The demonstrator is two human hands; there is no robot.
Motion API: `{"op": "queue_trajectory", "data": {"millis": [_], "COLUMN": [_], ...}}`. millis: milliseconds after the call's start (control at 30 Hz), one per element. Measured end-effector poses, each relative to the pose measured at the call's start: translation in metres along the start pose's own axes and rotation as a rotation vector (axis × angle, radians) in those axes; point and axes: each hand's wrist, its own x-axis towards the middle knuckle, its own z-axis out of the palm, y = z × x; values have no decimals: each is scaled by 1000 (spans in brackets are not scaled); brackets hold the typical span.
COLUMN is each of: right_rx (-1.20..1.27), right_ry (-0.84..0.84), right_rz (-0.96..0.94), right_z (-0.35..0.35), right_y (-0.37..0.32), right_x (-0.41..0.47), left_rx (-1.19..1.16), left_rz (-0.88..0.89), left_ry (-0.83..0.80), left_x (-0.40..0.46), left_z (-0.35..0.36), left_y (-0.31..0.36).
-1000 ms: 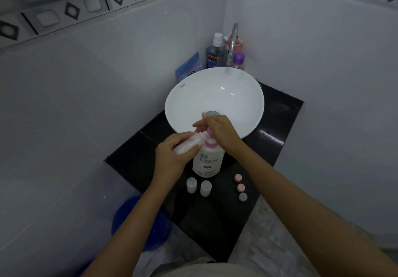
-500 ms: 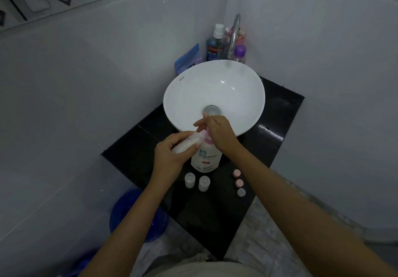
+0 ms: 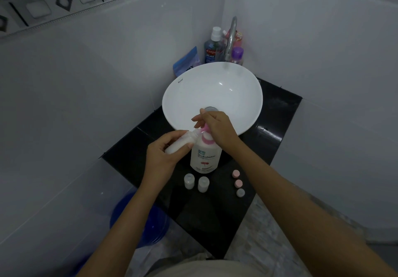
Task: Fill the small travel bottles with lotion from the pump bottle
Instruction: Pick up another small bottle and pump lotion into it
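The right hand (image 3: pixel 217 129) covers most of the pink pump head (image 3: pixel 205 128). Fill level inside the held travel bottle (image 3: pixel 183 142) is indiscernible.

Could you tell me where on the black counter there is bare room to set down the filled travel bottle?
Bare counter lies nearer the person than the two small bottles and three caps. Around the pump bottle it is crowded by both hands.
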Motion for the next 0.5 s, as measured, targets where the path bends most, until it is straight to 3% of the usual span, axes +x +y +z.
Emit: {"op": "queue_trajectory", "data": {"millis": [333, 500], "right_rx": [36, 221], "right_ry": [-15, -72], "right_rz": [3, 84], "right_z": [-2, -4], "right_y": [-7, -14], "right_x": [-5, -3], "left_rx": [24, -2], "left_rz": [32, 1], "left_ry": [21, 26], "left_x": [-9, -16], "left_z": [-9, -9], "left_y": [3, 6]}}
